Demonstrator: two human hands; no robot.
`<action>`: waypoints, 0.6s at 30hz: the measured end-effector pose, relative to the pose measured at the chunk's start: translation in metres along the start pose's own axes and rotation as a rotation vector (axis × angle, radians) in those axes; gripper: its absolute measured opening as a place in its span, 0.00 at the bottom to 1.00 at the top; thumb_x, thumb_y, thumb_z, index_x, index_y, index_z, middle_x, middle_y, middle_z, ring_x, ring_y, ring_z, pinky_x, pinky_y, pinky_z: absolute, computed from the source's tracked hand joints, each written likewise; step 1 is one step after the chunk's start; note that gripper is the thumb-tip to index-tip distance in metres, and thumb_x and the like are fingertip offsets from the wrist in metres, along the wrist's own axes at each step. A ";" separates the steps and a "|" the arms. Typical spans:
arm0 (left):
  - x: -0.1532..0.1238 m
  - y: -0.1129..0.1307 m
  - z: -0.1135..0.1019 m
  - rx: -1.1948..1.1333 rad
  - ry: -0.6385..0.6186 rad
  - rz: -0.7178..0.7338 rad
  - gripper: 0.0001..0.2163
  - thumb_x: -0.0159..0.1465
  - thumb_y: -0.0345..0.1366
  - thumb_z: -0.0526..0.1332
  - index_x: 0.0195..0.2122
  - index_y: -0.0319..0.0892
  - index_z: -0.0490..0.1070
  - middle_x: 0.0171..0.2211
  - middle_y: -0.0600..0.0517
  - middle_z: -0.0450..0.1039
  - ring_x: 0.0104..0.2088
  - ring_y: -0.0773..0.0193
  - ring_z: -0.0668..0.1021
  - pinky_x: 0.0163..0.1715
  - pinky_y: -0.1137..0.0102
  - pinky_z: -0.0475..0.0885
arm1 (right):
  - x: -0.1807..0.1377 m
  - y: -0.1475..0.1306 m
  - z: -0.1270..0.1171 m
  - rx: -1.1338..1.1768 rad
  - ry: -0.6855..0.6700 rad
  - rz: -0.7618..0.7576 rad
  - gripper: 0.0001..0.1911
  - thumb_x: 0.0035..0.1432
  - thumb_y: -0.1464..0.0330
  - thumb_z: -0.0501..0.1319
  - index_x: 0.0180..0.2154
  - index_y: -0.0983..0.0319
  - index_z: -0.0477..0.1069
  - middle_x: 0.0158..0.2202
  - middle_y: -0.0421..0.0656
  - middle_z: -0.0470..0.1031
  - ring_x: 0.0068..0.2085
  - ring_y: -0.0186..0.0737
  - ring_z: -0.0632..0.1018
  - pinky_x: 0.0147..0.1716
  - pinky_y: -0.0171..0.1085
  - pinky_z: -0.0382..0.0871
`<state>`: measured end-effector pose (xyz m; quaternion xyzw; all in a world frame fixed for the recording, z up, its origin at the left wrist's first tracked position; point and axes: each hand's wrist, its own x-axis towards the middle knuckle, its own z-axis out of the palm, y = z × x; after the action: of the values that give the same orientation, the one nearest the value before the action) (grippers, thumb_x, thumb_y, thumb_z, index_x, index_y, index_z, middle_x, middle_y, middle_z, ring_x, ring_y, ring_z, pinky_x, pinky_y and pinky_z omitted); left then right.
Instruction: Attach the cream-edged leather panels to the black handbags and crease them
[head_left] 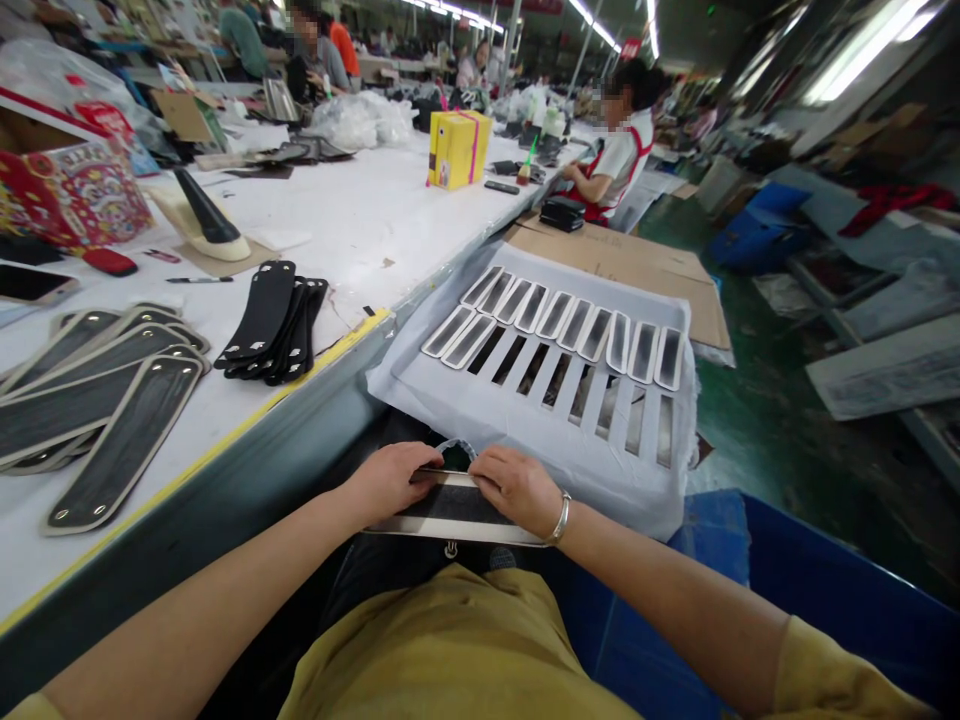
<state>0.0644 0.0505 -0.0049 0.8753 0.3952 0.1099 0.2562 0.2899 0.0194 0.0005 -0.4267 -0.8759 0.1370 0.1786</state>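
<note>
My left hand (394,482) and my right hand (519,488) grip a long dark panel with pale edges (457,505) in front of my body, one near each side. Between my fingertips, a thin translucent strip (456,443) arches up above the panel's far edge. Small metal hardware (451,548) shows below the panel's near edge; its exact form is unclear. Just beyond my hands lies a grey-white sheet (495,405), with rows of pale-rimmed dark pieces (553,315) and several open slots. My fingers hide parts of the panel.
On the white table (337,225) at left lie pale-edged dark strips (124,445) and stacked black strips (271,322). A yellow box (457,150) stands farther back. A blue bin (712,540) is at my right. A co-worker in a red apron (615,160) sits beyond the cardboard (637,265).
</note>
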 end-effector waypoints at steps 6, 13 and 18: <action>0.005 -0.002 0.002 0.036 -0.044 -0.023 0.12 0.57 0.30 0.57 0.42 0.42 0.71 0.39 0.50 0.76 0.40 0.59 0.76 0.43 0.68 0.69 | 0.000 0.000 0.002 -0.003 0.008 -0.006 0.07 0.59 0.73 0.54 0.36 0.62 0.71 0.33 0.44 0.73 0.35 0.36 0.72 0.38 0.34 0.66; 0.000 -0.006 0.001 0.044 -0.053 0.018 0.14 0.59 0.32 0.56 0.46 0.43 0.70 0.44 0.50 0.75 0.44 0.60 0.76 0.45 0.69 0.68 | -0.002 0.000 0.000 0.001 0.037 -0.044 0.10 0.62 0.71 0.52 0.36 0.62 0.72 0.33 0.45 0.74 0.34 0.35 0.74 0.36 0.33 0.67; -0.002 -0.009 0.000 0.023 -0.057 0.071 0.12 0.62 0.35 0.54 0.45 0.45 0.71 0.41 0.52 0.76 0.41 0.63 0.77 0.43 0.72 0.68 | -0.002 0.003 0.004 -0.033 0.050 -0.027 0.10 0.62 0.70 0.52 0.37 0.62 0.73 0.34 0.44 0.75 0.34 0.34 0.74 0.35 0.32 0.67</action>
<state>0.0568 0.0539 -0.0096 0.8944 0.3576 0.0895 0.2531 0.2915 0.0196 -0.0046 -0.4210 -0.8790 0.1094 0.1952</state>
